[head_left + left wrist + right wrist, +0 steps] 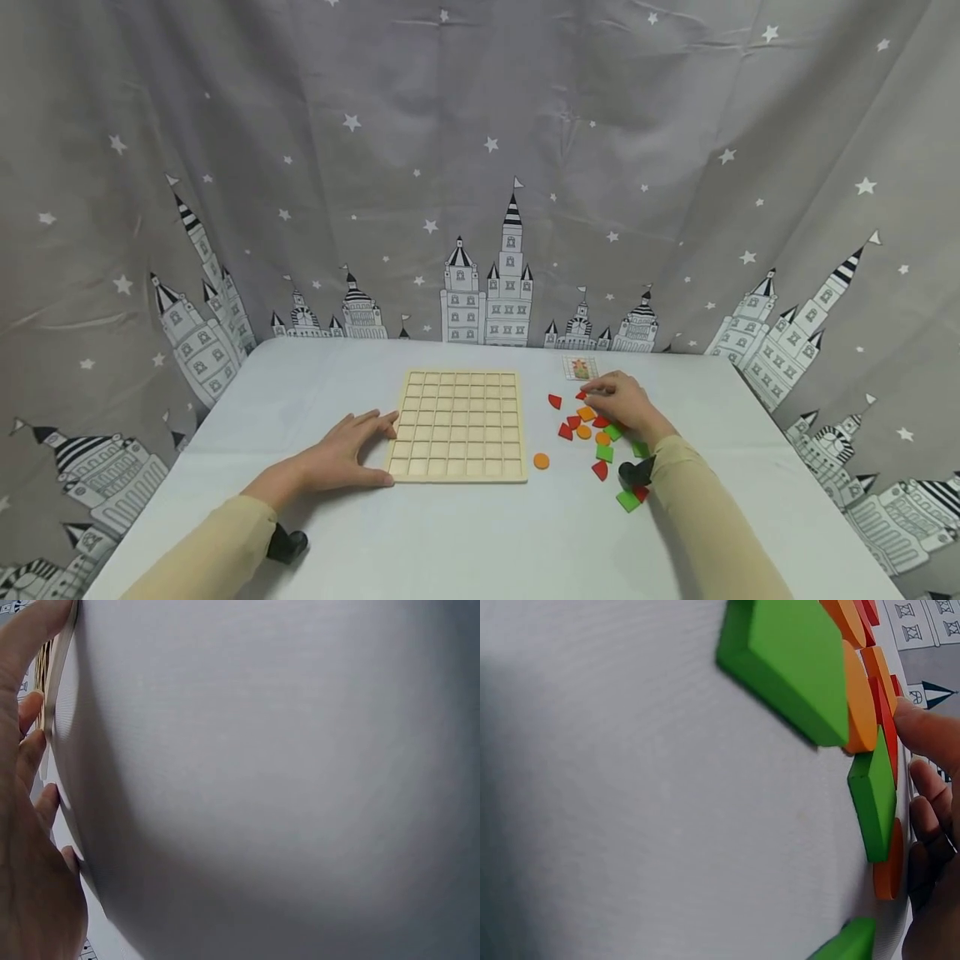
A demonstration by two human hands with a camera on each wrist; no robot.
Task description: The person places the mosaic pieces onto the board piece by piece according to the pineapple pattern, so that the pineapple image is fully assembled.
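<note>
A pale wooden grid board lies flat on the table, its squares bare. At its left edge my left hand rests with fingers spread, index fingertip and thumb touching the rim; the left wrist view shows these fingers beside the board's side. My right hand is over the far side of a scatter of flat pieces. Between its thumb and index fingertips it pinches a small red piece, partly covered by the fingers. Close by lie an orange piece and a green square.
A small picture card lies at the back, beyond the right hand. Several red, orange and green pieces spread toward the right forearm. One orange disc sits apart near the board. A grey castle-print curtain hangs behind the white table.
</note>
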